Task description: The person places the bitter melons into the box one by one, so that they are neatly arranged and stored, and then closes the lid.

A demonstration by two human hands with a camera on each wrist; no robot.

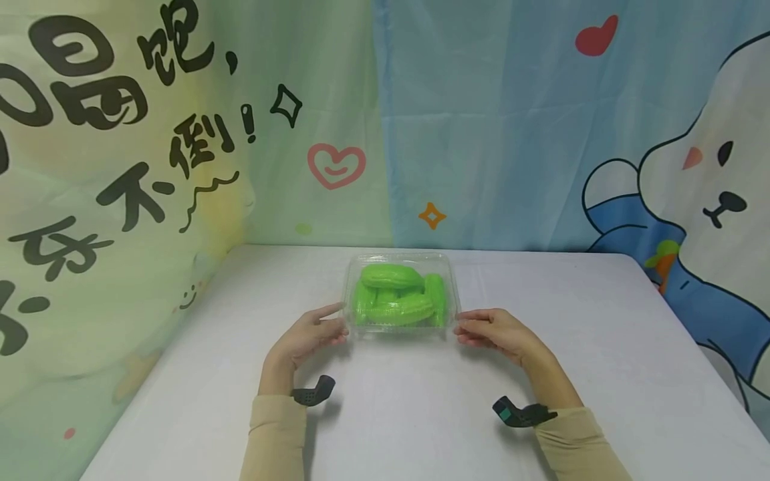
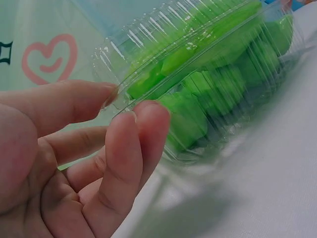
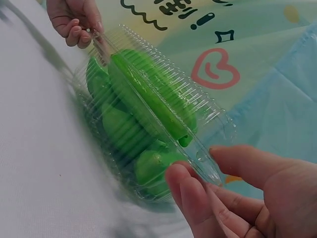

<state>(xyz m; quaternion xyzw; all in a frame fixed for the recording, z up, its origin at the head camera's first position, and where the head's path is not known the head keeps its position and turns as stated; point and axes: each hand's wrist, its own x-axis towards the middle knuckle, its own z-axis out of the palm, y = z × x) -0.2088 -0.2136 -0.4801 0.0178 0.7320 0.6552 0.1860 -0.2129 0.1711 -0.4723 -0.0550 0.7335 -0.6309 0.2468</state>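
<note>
A clear plastic clamshell box (image 1: 398,330) stands between my two hands, its ribbed lid down over several green, ridged, vegetable-like pieces (image 1: 391,276). My left hand (image 1: 308,334) pinches the box's left rim. In the left wrist view the thumb is above that edge and the fingertips (image 2: 153,119) are below it. On the opposite side, my right hand (image 1: 496,331) pinches the right rim near a corner tab, as the right wrist view shows with thumb (image 3: 237,161) and fingers on either side. The box's base is close over the white table.
The white tabletop (image 1: 409,414) spreads around the box, with its back edge against a printed curtain (image 1: 481,133). Another printed cloth (image 1: 150,267) hangs along the left side. A dark wrist device (image 1: 315,391) is on the left arm and another (image 1: 520,413) on the right.
</note>
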